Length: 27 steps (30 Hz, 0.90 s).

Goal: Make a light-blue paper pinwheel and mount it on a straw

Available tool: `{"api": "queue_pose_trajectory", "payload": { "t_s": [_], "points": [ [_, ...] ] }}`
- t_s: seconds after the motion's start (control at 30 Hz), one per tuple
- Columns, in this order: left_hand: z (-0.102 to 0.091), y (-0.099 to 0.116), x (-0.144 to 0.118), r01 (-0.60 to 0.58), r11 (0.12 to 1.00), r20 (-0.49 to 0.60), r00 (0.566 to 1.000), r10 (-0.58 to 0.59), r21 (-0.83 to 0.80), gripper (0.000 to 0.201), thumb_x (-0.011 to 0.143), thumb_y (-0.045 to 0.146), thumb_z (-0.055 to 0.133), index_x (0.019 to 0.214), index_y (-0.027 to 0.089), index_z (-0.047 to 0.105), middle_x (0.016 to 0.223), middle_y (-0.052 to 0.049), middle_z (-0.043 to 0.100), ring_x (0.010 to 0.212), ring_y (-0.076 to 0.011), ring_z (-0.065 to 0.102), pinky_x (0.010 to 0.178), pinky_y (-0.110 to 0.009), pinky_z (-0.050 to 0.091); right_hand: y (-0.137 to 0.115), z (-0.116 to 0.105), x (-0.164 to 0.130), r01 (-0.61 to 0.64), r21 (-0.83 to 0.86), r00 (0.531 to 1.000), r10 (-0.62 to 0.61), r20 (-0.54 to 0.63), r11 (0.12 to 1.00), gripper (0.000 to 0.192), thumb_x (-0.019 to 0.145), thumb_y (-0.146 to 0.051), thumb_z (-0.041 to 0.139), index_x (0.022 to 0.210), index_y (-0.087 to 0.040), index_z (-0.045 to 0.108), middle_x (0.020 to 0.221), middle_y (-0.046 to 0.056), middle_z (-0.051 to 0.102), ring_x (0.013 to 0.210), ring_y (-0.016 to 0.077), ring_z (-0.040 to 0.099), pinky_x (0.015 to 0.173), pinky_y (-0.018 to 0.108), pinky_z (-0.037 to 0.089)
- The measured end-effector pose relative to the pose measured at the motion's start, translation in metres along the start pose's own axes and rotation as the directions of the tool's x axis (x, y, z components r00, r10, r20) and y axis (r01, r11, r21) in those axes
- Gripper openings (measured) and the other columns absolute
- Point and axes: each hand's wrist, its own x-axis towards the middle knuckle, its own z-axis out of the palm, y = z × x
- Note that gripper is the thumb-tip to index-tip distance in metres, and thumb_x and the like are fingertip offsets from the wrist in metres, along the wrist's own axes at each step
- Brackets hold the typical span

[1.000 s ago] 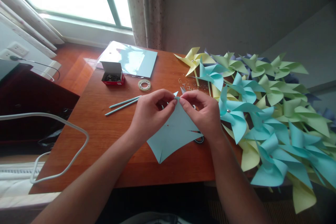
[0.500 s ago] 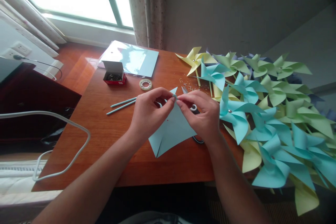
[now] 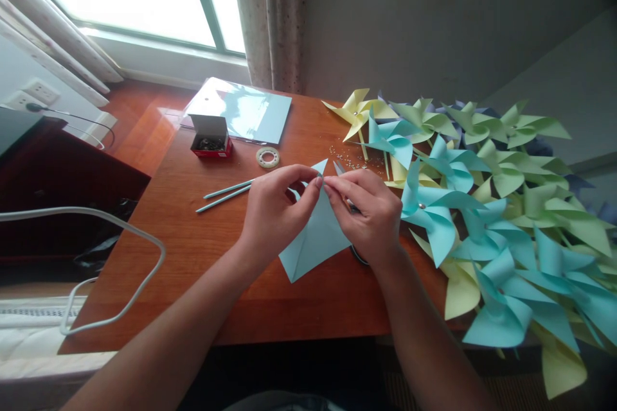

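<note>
A light blue paper square (image 3: 313, 241) with cut corners is held above the wooden table (image 3: 202, 244). My left hand (image 3: 274, 212) pinches its upper corner flap between thumb and fingers. My right hand (image 3: 371, 212) pinches the same spot from the right, fingertips touching those of the left. Scissors (image 3: 354, 231) lie under my right hand, mostly hidden; only a blade tip and part of a handle show.
Several finished blue, green and yellow paper pinwheels (image 3: 482, 205) cover the table's right side. Two blue sticks (image 3: 226, 194), a tape roll (image 3: 267, 157), a small red box of pins (image 3: 209, 136), a blue paper stack (image 3: 245, 112) and scattered small beads (image 3: 344, 157) lie behind my hands.
Both hands have folded the paper tighter; its lower right part has drawn in under my right hand and the visible sheet is narrower. The hands stay joined at the top corner.
</note>
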Motion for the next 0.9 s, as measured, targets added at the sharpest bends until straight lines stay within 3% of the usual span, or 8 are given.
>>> {"api": "queue_pose_trajectory", "payload": {
  "t_s": [0.23, 0.63, 0.9],
  "points": [
    [-0.001, 0.004, 0.002, 0.046, 0.996, 0.021, 0.999, -0.045, -0.072, 0.012, 0.086, 0.026, 0.07, 0.084, 0.014, 0.073, 0.071, -0.001, 0.07, 0.059, -0.0113, 0.06, 0.054, -0.022, 0.046, -0.003, -0.004, 0.002, -0.035, 0.043, 0.999, 0.034, 0.032, 0.998, 0.016, 0.094, -0.016, 0.064, 0.103, -0.019, 0.078, 0.087, 0.007, 0.072, 0.083, 0.0209, 0.067, 0.076, 0.037, 0.056],
    [0.0, -0.001, 0.002, 0.066, 0.99, 0.077, 0.995, -0.057, -0.123, 0.015, 0.089, 0.03, 0.069, 0.087, 0.015, 0.074, 0.07, -0.002, 0.07, 0.06, -0.0131, 0.061, 0.055, -0.023, 0.047, -0.005, -0.018, 0.011, -0.279, 0.297, 0.953, 0.227, 0.198, 0.913, 0.017, 0.096, -0.019, 0.062, 0.098, -0.02, 0.079, 0.091, 0.006, 0.074, 0.087, 0.019, 0.069, 0.079, 0.034, 0.055],
    [0.0, 0.002, 0.001, 0.051, 0.991, 0.124, 0.992, -0.036, -0.123, 0.015, 0.09, 0.029, 0.067, 0.087, 0.016, 0.074, 0.074, -0.004, 0.072, 0.065, -0.0159, 0.066, 0.06, -0.025, 0.053, -0.002, -0.015, 0.012, -0.348, 0.322, 0.936, 0.306, 0.176, 0.88, 0.01, 0.092, -0.019, 0.067, 0.088, -0.02, 0.076, 0.086, 0.003, 0.074, 0.081, 0.0177, 0.069, 0.069, 0.031, 0.055]
  ]
}}
